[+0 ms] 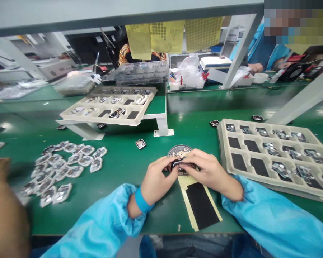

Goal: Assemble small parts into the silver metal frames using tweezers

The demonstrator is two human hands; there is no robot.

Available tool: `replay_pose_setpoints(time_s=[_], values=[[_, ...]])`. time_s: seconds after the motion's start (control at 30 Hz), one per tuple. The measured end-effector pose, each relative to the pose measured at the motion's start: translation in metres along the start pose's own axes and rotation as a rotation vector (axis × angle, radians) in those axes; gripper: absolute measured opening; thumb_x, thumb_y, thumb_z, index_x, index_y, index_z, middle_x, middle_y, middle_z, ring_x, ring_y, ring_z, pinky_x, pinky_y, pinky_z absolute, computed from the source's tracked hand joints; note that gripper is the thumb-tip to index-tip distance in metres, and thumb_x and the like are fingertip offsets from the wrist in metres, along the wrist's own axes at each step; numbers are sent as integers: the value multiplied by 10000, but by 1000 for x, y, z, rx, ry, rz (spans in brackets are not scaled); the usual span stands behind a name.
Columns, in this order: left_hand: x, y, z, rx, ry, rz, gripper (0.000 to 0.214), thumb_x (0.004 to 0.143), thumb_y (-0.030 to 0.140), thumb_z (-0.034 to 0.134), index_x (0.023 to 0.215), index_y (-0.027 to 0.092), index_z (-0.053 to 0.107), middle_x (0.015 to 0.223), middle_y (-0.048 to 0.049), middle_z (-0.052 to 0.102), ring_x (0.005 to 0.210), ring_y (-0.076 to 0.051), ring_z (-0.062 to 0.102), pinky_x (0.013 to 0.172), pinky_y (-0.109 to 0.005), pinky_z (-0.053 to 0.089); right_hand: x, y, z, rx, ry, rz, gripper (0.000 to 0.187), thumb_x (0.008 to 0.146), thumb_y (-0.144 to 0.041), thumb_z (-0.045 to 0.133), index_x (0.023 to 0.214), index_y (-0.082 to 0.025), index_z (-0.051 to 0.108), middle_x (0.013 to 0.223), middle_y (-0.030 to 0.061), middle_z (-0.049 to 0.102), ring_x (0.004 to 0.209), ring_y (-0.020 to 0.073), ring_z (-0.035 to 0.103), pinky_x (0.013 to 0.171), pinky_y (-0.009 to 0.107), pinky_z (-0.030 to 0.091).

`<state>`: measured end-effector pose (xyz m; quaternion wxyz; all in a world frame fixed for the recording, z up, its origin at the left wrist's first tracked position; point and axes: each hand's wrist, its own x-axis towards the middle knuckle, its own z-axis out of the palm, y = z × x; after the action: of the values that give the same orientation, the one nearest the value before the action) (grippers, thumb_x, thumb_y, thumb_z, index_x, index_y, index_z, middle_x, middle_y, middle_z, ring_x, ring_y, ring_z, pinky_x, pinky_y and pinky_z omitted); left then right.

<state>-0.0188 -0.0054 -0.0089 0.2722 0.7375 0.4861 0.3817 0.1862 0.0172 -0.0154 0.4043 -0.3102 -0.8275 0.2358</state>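
Note:
My left hand (pixel 161 179) is closed around one side of a small dark watch case (pixel 175 164), in front of my chest. My right hand (pixel 207 170) pinches a thin dark piece (pixel 190 165) against the case; I cannot make out whether it is a separate part or a tool. Directly beneath my fingers is a round grey dish (pixel 174 148) holding small pale bits. Nearer to me lies a yellow sheet (pixel 186 204) with a black rectangular pad (pixel 203 206) on it. Another open watch case (pixel 140 144) rests on the green table beyond my left hand.
Several watch cases in pale holders (pixel 59 168) spread across the left. A compartment tray (pixel 222 150) with small circuit parts stands right; another tray (pixel 136 123) sits on a raised shelf (pixel 161 107). Another person's arm (pixel 5 211) reaches in at far left. White posts (pixel 307 91) frame the bench.

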Motion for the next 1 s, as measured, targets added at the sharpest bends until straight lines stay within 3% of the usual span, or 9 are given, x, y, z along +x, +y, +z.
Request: replay_pose_setpoints(time_s=[0.2, 0.3, 0.47, 0.57, 0.67, 0.73, 0.83, 0.9, 1.0], values=[[-3, 1, 0, 44, -25, 26, 313, 895, 128, 594, 1161, 229, 724, 829, -16, 673, 739, -159, 590, 716, -267, 477, 4, -1, 2, -42, -57, 3, 137, 968, -225, 591, 1068, -229, 685, 983, 80, 685, 925, 209, 650, 768, 317, 540], [4, -12, -8, 94, -34, 0, 291, 922, 187, 578, 1186, 227, 695, 891, -25, 697, 775, -164, 624, 737, -271, 491, 6, 1, 1, 13, -26, 46, 103, 970, -258, 607, 1053, -218, 653, 988, 72, 676, 924, 206, 647, 791, 320, 535], [62, -67, -62, 430, 101, -267, 303, 902, 291, 608, 1173, 163, 651, 771, -24, 697, 693, -197, 662, 668, -282, 495, 7, 11, 0, -268, -27, 232, 133, 997, -262, 536, 1012, -225, 663, 952, 55, 644, 826, 207, 660, 745, 337, 530], [107, -102, -97, 534, 181, -317, 271, 924, 278, 565, 1120, 144, 696, 929, -105, 742, 931, -291, 688, 851, -359, 493, 6, 13, 2, -323, -29, 250, 144, 978, -243, 554, 1014, -237, 693, 943, 50, 633, 816, 210, 662, 737, 340, 527], [128, -121, -115, 598, 194, -345, 263, 895, 292, 616, 1087, 140, 712, 1089, -153, 731, 1139, -362, 621, 987, -423, 436, 6, 4, -1, -193, 53, 213, 145, 979, -237, 560, 1020, -222, 698, 901, 47, 616, 802, 196, 638, 730, 331, 510], [123, -126, -118, 616, 173, -345, 291, 895, 351, 631, 1078, 138, 711, 1096, -162, 723, 1155, -367, 608, 999, -439, 429, 6, -5, -8, -96, 134, 167, 143, 981, -246, 562, 930, -197, 687, 866, 51, 597, 784, 190, 611, 700, 323, 488], [93, -126, -116, 604, 67, -311, 413, 814, 495, 719, 1042, 151, 712, 992, -132, 720, 989, -318, 662, 907, -398, 493, 2, -17, -20, -54, 192, 153, 277, 975, -284, 580, 718, -187, 616, 747, 35, 556, 712, 179, 569, 649, 318, 451], [69, -121, -112, 592, -9, -274, 504, 704, 534, 807, 1025, 158, 709, 961, -113, 696, 923, -293, 660, 874, -386, 510, -2, -20, -25, 15, 121, 262, 315, 991, -313, 558, 706, -193, 619, 644, 6, 549, 625, 161, 559, 595, 301, 439], [44, -106, -99, 561, -26, -211, 478, 716, 504, 809, 1026, 168, 670, 1009, -107, 663, 978, -290, 631, 923, -418, 490, -10, -18, -25, 213, -78, 436, 192, 976, -334, 594, 872, -207, 692, 700, 2, 663, 633, 157, 616, 589, 277, 478]])
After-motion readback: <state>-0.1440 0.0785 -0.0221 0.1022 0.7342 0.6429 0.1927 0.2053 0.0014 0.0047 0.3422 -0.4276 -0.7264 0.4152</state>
